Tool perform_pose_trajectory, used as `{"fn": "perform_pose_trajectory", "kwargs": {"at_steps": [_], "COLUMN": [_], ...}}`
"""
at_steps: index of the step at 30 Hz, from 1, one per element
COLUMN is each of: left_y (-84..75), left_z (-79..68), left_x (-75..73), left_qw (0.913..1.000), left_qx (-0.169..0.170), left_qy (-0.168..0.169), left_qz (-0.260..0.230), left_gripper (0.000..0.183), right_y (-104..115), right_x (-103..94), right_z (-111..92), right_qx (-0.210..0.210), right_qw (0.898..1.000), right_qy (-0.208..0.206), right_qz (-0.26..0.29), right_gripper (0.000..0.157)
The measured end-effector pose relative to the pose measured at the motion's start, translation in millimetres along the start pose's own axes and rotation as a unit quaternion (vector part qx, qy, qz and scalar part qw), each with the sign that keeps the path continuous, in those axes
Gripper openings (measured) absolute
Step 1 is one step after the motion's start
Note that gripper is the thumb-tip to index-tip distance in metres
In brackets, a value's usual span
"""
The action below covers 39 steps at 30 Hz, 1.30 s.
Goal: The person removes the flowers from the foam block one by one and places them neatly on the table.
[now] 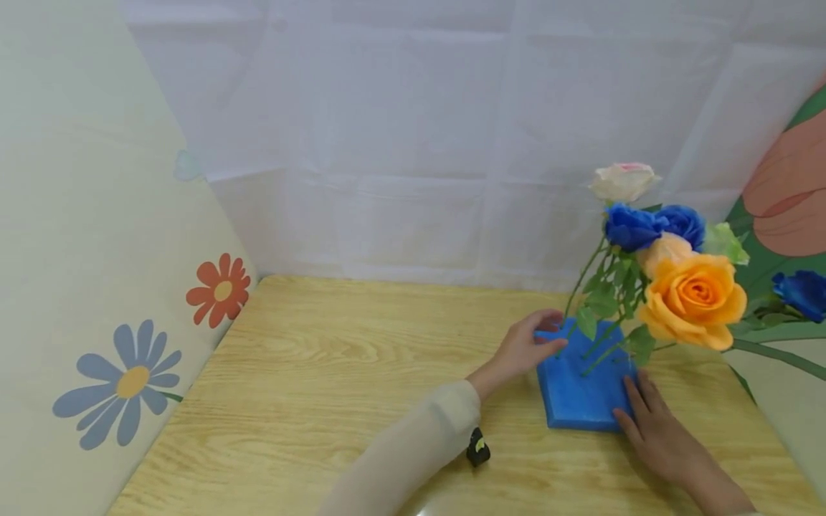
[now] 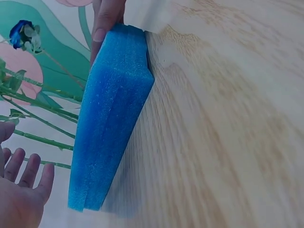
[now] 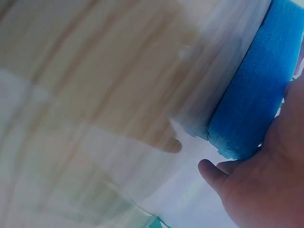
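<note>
A blue foam block (image 1: 584,401) lies flat on the table, with several green stems standing in its top. They carry an orange rose (image 1: 697,297), a peach rose (image 1: 665,251), blue roses (image 1: 631,228), a white rose (image 1: 624,182) and a pale green bloom (image 1: 727,244). At the block's far left corner is my left hand (image 1: 525,347), its fingers loosely bent and holding nothing; the left wrist view shows that hand (image 2: 23,194) apart from the block, near the stems. My right hand (image 1: 665,430) rests against the block's right side, fingers extended.
Another blue rose (image 1: 800,294) hangs out at the far right. A small black item (image 1: 477,450) is beside the left sleeve (image 1: 413,451). The wood-grain table (image 1: 323,373) meets a white cloth (image 1: 400,143) behind and flower-printed sheets at both sides.
</note>
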<state>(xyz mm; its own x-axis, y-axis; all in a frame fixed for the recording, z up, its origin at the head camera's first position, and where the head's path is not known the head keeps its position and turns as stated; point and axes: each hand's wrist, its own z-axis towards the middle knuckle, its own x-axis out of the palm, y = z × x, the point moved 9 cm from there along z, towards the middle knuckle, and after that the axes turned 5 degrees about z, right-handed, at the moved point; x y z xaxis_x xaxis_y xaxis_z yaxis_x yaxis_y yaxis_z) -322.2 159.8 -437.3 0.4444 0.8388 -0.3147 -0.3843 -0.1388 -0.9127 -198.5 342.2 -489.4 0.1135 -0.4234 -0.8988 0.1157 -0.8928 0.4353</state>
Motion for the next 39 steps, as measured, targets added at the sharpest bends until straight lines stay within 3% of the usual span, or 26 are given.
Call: {"fn": "perform_pose_trajectory", "kwargs": {"at_steps": [9, 18, 39], "left_y": [4.0, 8.7, 1.8], "left_z": [2.8, 6.3, 10.8], "left_x": [4.1, 8.2, 5.1], "left_qw": [0.9995, 0.9995, 0.9986], "left_qx": [-0.022, -0.029, 0.000], "left_qy": [-0.009, -0.014, -0.045], "left_qz": [-0.019, 0.001, 0.029], "left_gripper": [0.047, 0.035, 0.023], "right_y": [4, 5, 4], "right_x": [-1.2, -0.2, -0.5], "right_z": [-1, 0, 1], "right_qx": [-0.015, -0.016, -0.015], "right_qw": [1.000, 1.000, 1.000], "right_qy": [-0.011, -0.010, -0.002], "right_qz": [-0.023, -0.024, -0.016], "right_gripper": [0.067, 0.065, 0.066]}}
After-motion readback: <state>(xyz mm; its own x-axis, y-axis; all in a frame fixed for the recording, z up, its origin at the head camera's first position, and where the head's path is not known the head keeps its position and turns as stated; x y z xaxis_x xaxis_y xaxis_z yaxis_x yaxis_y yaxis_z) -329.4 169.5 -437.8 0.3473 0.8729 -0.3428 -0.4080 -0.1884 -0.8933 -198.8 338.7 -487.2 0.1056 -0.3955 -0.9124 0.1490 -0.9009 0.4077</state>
